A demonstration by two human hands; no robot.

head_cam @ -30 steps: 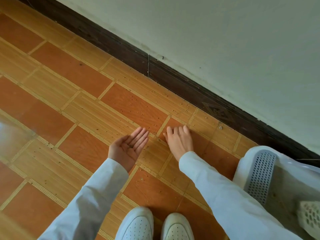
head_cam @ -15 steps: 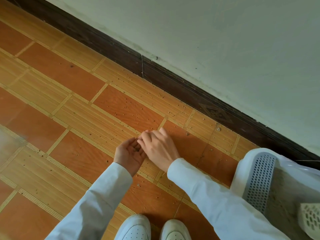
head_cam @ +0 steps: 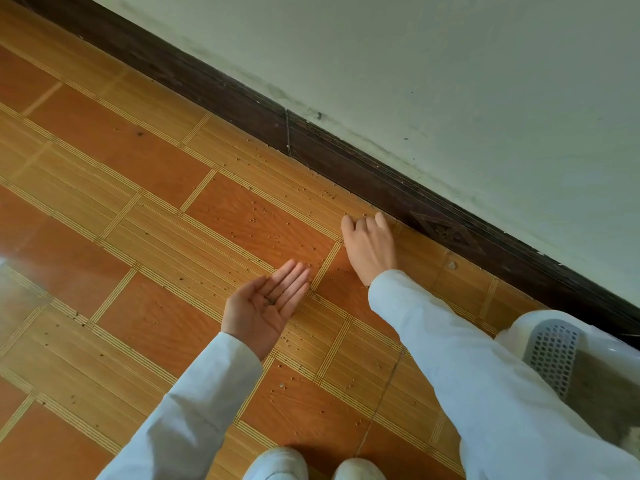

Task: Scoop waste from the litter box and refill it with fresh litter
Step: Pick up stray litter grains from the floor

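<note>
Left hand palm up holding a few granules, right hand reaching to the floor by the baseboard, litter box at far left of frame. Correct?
Not quite. In the head view the litter box sits at the far right of frame, not the left. The rest holds: the left hand lies palm up with a few granules on it, and the right hand reaches to the floor by the baseboard.

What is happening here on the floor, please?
A person crouches by the wall and gathers spilled litter grains from the tiled floor with bare hands. The right hand reaches toward the dark baseboard, fingers curled down on the tiles. The left hand lies open, palm up, with a few dark grains in it. The white litter box stands at the right edge. Many grains are still scattered on the tiles.
</note>
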